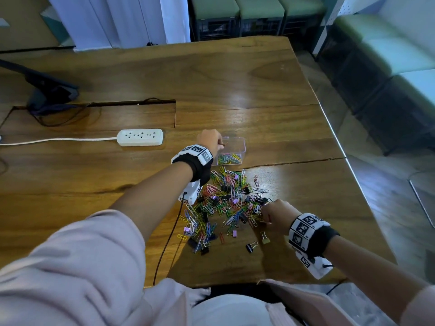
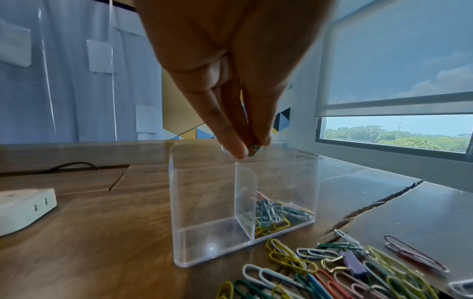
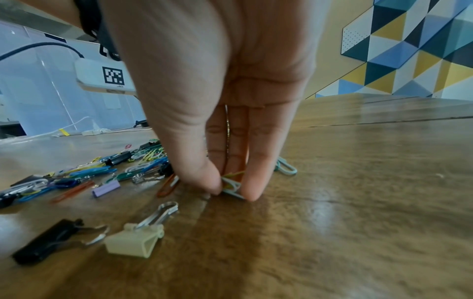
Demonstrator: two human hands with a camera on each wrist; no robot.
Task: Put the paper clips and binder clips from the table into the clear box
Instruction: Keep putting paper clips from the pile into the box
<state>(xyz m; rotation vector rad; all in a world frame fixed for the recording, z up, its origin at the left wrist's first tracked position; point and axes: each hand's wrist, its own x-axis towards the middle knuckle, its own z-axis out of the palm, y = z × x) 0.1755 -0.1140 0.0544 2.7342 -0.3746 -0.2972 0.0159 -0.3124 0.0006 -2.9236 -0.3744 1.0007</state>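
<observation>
A clear box (image 1: 237, 144) (image 2: 204, 202) with a divider stands on the wooden table; several coloured paper clips (image 2: 276, 214) lie in its right compartment, and the left one holds nothing. My left hand (image 1: 210, 140) (image 2: 252, 148) hovers over the box's top rim, fingertips pinching a green paper clip (image 2: 254, 150). A heap of coloured paper clips and binder clips (image 1: 226, 203) spreads in front of the box. My right hand (image 1: 274, 214) (image 3: 231, 191) is down on the table at the heap's right edge, thumb and fingers pinching a few paper clips (image 3: 231, 185).
A white power strip (image 1: 140, 137) with its cord lies left of the box. A cream binder clip (image 3: 133, 240) and a black binder clip (image 3: 48, 240) lie loose near my right hand. A crack (image 1: 294, 162) runs across the tabletop. The table edge (image 1: 367, 191) is at right.
</observation>
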